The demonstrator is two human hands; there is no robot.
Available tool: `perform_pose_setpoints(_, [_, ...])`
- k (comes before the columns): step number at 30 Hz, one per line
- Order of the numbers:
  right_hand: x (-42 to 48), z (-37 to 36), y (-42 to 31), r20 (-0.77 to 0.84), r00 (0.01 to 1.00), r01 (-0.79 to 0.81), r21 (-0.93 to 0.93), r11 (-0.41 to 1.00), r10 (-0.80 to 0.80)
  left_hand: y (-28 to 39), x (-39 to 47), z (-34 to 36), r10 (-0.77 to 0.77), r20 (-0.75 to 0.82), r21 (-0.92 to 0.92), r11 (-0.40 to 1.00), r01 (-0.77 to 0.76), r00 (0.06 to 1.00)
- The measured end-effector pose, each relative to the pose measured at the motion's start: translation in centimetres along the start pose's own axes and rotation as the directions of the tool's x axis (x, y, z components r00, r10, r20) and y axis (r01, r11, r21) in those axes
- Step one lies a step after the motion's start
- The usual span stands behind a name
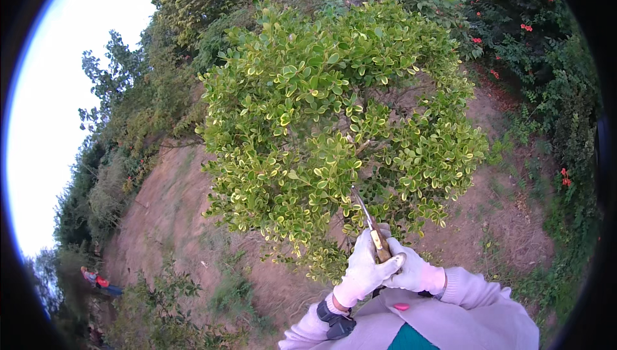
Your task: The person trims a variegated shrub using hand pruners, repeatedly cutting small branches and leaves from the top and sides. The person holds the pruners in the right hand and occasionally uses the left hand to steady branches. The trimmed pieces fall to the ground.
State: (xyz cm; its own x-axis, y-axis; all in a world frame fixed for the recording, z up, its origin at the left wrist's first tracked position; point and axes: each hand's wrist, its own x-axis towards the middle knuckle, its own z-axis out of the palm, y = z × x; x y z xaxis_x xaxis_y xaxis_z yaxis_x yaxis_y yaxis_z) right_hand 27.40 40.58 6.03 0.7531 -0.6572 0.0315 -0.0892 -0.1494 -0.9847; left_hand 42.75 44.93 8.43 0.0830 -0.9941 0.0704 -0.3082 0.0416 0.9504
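Note:
My left hand (360,269) and my right hand (409,264) are both in pale work gloves, close together low in the picture. Between them they grip the brown and cream handle of a hand tool with a narrow metal blade (367,212); its exact kind cannot be told. The blade slants up and to the left, its tip against or just in front of the leaves of a rounded shrub with yellow-edged leaves (308,157). My fingers hide part of the handle. A pale cut branch stub (362,146) shows inside the shrub, above the tip.
Bare reddish soil (164,195) surrounds the shrub. Dark foliage with orange-red flowers (525,27) grows along the right. A smaller leafy plant (159,302) stands at lower left. Far off at the left is a person in red and blue (100,280).

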Motion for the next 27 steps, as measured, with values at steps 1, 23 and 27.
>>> perform_pose_setpoints(1, [0.2,0.0,0.1,0.027,0.999,-0.032,-0.013,0.999,0.033,-0.2,-0.1,0.1,-0.090,0.042,-0.125,0.988,0.095,0.995])
perform_pose_setpoints(23, [-0.3,0.5,2.0,0.496,0.867,0.053,-0.186,0.981,0.047,3.9,1.3,-7.5,0.313,-0.506,0.789,0.546,0.284,0.804])
perform_pose_setpoints(27, [-0.3,0.3,1.5,0.478,0.879,0.100,-0.188,0.977,0.002,5.0,1.8,-7.3,0.345,-0.406,0.862,0.453,0.229,0.846])
